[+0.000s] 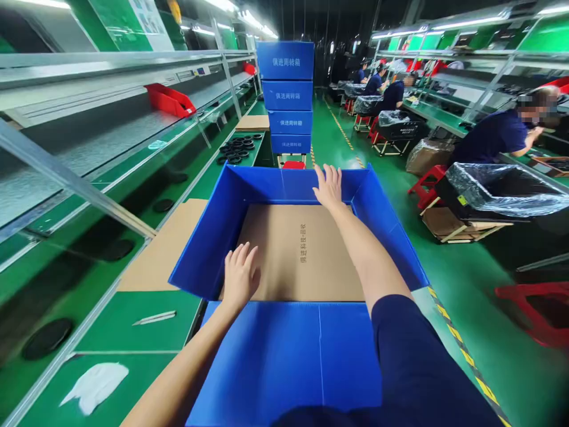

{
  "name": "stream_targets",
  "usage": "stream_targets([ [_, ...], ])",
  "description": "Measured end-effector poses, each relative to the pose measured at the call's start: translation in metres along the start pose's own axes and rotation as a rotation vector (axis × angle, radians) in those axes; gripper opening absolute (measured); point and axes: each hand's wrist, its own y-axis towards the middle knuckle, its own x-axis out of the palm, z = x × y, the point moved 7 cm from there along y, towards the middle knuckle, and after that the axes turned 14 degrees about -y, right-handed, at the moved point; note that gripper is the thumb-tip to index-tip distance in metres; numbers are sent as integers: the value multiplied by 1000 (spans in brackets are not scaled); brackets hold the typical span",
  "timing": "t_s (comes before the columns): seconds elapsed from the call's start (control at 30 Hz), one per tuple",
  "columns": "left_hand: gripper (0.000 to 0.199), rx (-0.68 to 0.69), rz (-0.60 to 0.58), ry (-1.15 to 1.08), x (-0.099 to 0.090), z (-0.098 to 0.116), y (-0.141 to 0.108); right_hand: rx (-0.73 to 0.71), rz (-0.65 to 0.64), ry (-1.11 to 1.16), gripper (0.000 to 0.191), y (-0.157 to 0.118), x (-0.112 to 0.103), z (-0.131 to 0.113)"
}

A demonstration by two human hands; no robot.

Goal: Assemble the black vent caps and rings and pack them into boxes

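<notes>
In front of me is a large blue plastic turnover box (pixel 284 356) with its flaps spread open. A flat brown cardboard sheet (pixel 284 255) with printed dark characters lies inside it. My left hand (pixel 240 276) hovers over the near left part of the cardboard, fingers apart and holding nothing. At the far side, my right hand (pixel 329 187) is by the box's back flap, fingers spread. Whether its fingertips touch the flap I cannot tell.
Blue boxes (pixel 287 95) stand stacked beyond. The green bench (pixel 133 323) on the left holds tweezers (pixel 155 318), a white cloth (pixel 95 385), cardboard (pixel 164 249) and black rings (pixel 237 148). A red bin (pixel 169 101) sits above. Workers (pixel 498 136) and a plastic-lined crate (pixel 502 190) are right.
</notes>
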Motion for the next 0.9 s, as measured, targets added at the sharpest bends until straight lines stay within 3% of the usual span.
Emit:
stream_targets([
  [0.1, 56, -377, -161, -78, 33, -43, -7, 181, -144, 137, 67, -40, 0, 1],
  [0.2, 62, -735, -212, -95, 50, -78, -19, 251, -351, 243, 46, -102, 7, -14],
  [0.3, 62, -860, -151, -122, 46, -87, -19, 167, -551, 339, 22, -183, 11, -32],
  [0.43, 59, -807, -48, -219, 16, -70, 0, 70, -592, 547, 21, -287, 4, -28],
  [0.53, 55, -620, -3, -314, -28, -38, 24, 134, -623, 766, 39, -342, 0, -10],
  [0.6, 53, -471, 4, -370, -66, -11, 39, 202, -658, 787, 46, -364, 0, -1],
  [0.7, 55, -259, 30, -452, -144, 25, 49, 236, -656, 784, 46, -380, -1, -4],
  [0.77, 53, -52, 109, -517, -212, 41, 38, 216, -654, 793, 47, -385, -2, -17],
  [0.83, 54, 88, 229, -548, -280, 33, 7, 177, -658, 771, 47, -390, -4, -30],
  [0.9, 52, 29, 366, -589, -332, -10, -38, 124, -652, 704, 44, -395, -6, -41],
])
